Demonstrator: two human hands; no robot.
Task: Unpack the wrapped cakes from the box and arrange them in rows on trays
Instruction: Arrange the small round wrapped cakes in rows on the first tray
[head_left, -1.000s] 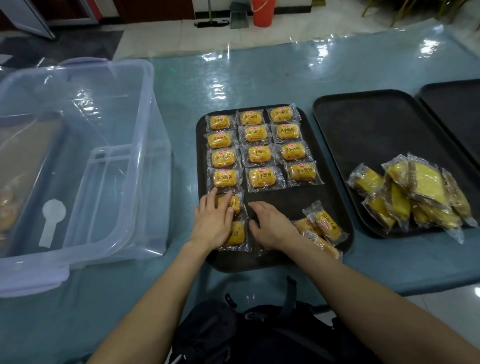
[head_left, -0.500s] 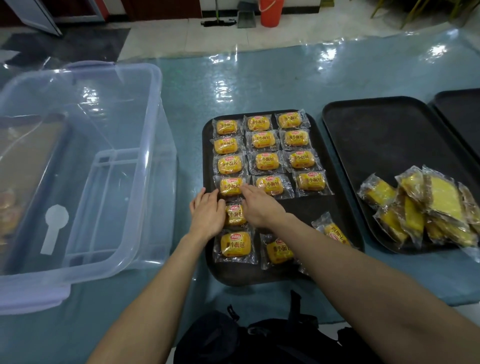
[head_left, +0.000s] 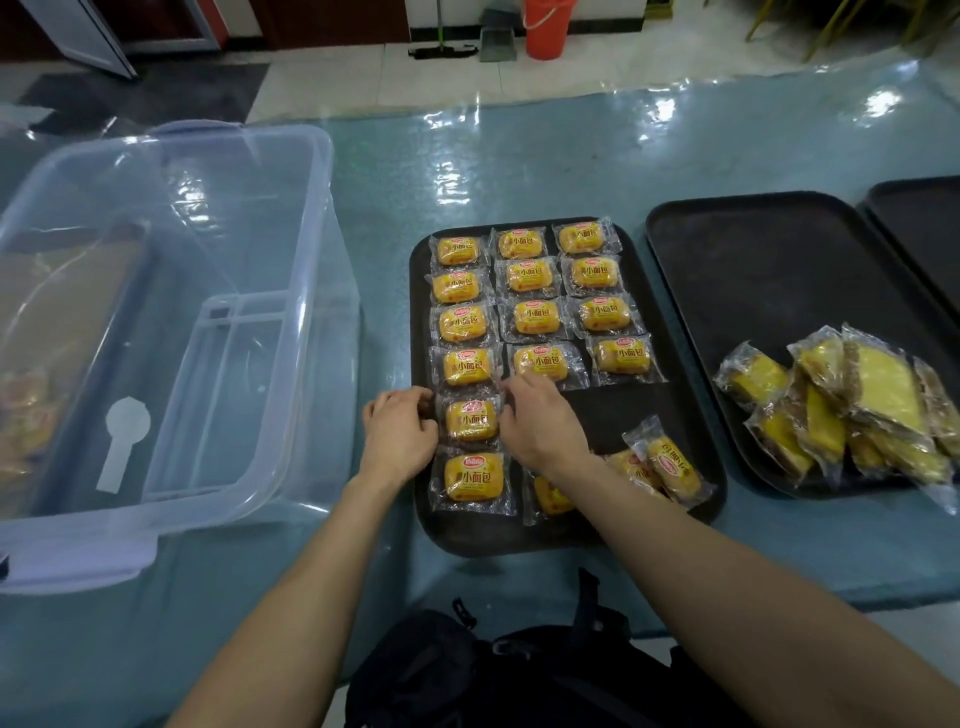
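Detail at centre frame: a wrapped cake (head_left: 471, 420), fifth in the left column of the middle tray (head_left: 613, 410), is pinched at its wrapper's side edges by the curled fingers of the left hand (head_left: 400, 436) and right hand (head_left: 540, 423). If it is pushed too far upward, the arranged cakes (head_left: 535, 317) above could be overlapped and skewed. The loose cakes (head_left: 670, 467) at lower right, beside the right forearm, could be dragged askew.
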